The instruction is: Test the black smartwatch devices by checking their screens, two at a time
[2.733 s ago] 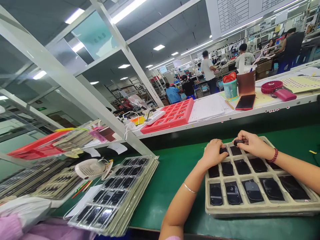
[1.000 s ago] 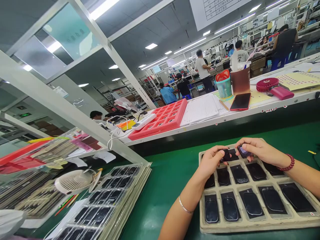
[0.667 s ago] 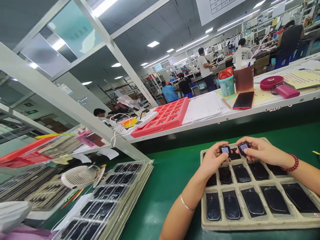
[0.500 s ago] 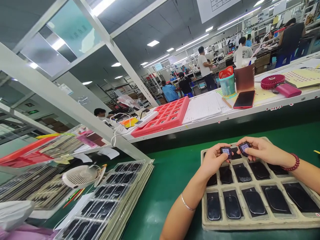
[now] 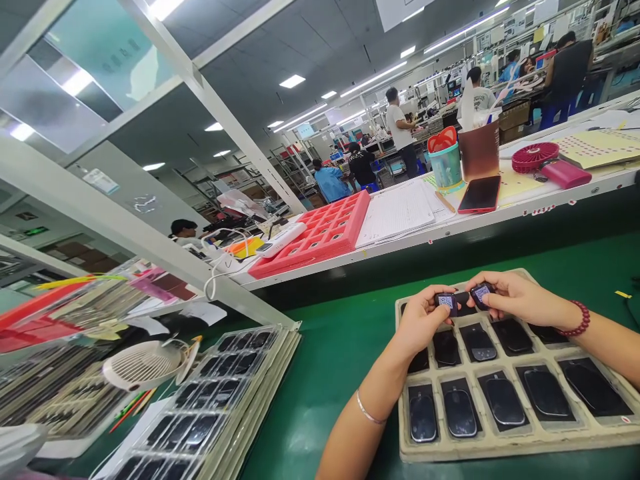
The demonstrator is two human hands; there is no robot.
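My left hand (image 5: pixel 424 312) grips a small dark smartwatch (image 5: pixel 446 305) whose lit screen displays a QR code. In my right hand (image 5: pixel 513 293) is a second smartwatch (image 5: pixel 481 295), also lit with a QR code, tilted toward the first. Both are held a short way apart over the back of a beige moulded tray (image 5: pixel 495 433). Rows of black glossy screen pieces (image 5: pixel 460 412) lie in the tray's compartments. The fingers partly hide the back row.
Left on the green bench stands a stack of trays (image 5: pixel 270 387) with dark pieces under clear plastic, beside a white fan (image 5: pixel 143 365). The shelf ahead holds a red foam tray (image 5: pixel 325 233), papers (image 5: pixel 395 213), a phone (image 5: pixel 480 195) and cups (image 5: pixel 445 163). Several people work beyond.
The view has shifted slightly, so most things appear a little further left. Both hands keep hold of the smartwatches in nearly the same pose.
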